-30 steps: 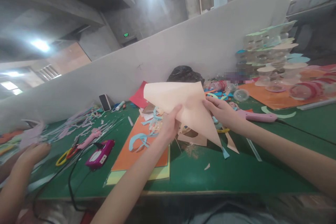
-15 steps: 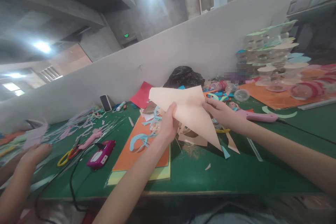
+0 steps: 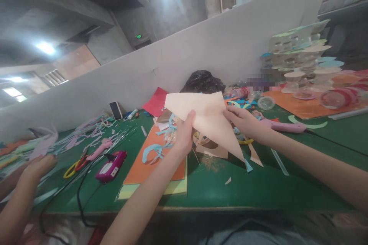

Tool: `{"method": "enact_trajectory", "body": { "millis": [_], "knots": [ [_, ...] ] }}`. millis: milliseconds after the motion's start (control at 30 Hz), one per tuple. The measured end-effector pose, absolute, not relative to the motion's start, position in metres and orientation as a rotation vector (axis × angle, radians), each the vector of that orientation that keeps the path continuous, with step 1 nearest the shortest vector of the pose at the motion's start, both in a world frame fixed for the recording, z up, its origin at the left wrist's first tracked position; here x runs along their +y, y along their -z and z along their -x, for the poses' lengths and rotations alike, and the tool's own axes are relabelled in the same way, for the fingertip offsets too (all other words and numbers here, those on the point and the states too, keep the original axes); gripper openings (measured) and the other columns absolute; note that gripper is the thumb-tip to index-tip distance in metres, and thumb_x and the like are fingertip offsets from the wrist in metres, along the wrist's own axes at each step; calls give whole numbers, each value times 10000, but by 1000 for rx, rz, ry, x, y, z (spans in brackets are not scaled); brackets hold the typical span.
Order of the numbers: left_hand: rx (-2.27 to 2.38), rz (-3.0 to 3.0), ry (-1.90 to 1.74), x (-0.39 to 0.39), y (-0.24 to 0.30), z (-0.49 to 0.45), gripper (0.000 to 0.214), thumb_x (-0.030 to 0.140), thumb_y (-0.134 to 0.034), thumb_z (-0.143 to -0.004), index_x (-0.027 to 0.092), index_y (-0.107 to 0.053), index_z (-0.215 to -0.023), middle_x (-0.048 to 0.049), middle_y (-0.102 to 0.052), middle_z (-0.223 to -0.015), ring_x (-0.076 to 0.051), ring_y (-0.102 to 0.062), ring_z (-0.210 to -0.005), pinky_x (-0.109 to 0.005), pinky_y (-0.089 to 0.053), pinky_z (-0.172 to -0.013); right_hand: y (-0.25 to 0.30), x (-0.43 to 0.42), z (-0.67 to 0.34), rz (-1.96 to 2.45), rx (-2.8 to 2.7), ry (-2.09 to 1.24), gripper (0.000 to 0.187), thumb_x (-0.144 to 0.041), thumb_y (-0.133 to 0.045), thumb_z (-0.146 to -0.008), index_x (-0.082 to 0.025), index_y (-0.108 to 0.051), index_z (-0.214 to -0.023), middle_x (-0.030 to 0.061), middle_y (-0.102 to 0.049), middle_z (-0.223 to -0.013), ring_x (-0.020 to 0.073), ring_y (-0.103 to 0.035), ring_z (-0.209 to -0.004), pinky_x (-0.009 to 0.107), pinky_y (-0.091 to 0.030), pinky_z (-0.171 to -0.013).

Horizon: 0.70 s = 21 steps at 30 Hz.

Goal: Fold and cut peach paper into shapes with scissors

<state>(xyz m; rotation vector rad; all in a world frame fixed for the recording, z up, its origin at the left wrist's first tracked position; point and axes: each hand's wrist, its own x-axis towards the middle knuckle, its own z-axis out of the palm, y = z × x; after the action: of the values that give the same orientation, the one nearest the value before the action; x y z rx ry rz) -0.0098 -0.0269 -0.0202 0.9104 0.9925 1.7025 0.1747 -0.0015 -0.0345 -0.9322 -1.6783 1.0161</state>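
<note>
A peach sheet of paper (image 3: 208, 116), curled into a cone shape with its tip pointing down to the right, is held up over the green table (image 3: 258, 187). My left hand (image 3: 184, 136) pinches its lower left edge with the thumb on top. My right hand (image 3: 243, 122) grips its right edge with closed fingers. Below the paper lie an orange sheet (image 3: 155, 164) with light blue paper strips (image 3: 152, 151) and peach offcuts (image 3: 212, 149).
A pink glue gun (image 3: 283, 125) lies right of my right hand, its cord trailing off. At left are a magenta device (image 3: 110, 166), yellow-handled scissors (image 3: 73, 168) and another person's hand (image 3: 37, 166). A black bag (image 3: 202, 82), phone (image 3: 115, 110) and stacked clear cups (image 3: 301, 65) stand by the white partition.
The peach paper has been turned and curled slightly tighter between my hands, my left thumb shifting along its edge. The other person's hand at left moved a little.
</note>
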Motion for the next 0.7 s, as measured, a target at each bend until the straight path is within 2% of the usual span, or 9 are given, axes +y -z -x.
{"method": "enact_trajectory", "body": {
  "millis": [333,700],
  "knots": [
    [982,-918,-1803,-26,14,12,220,244,-680,-866,122,-717,-1046,-138,-723,-1229,-247,-703,-1098,-374,-553,-991,31,-8,-175,970,-1710,-1172,358,-536,-519,-865,-230,-427,-705,-34,-410,-672,138,-490,-618,297,-471,-636],
    [974,-906,-1804,-23,17,14,248,263,-694,-858,128,-711,-1065,-141,-709,-1258,-256,-687,-1135,-400,-533,-1030,32,-6,-175,973,-1725,-1130,410,-536,-520,-877,-227,-366,-657,-36,-383,-636,128,-448,-586,276,-437,-592]
  ]
}}
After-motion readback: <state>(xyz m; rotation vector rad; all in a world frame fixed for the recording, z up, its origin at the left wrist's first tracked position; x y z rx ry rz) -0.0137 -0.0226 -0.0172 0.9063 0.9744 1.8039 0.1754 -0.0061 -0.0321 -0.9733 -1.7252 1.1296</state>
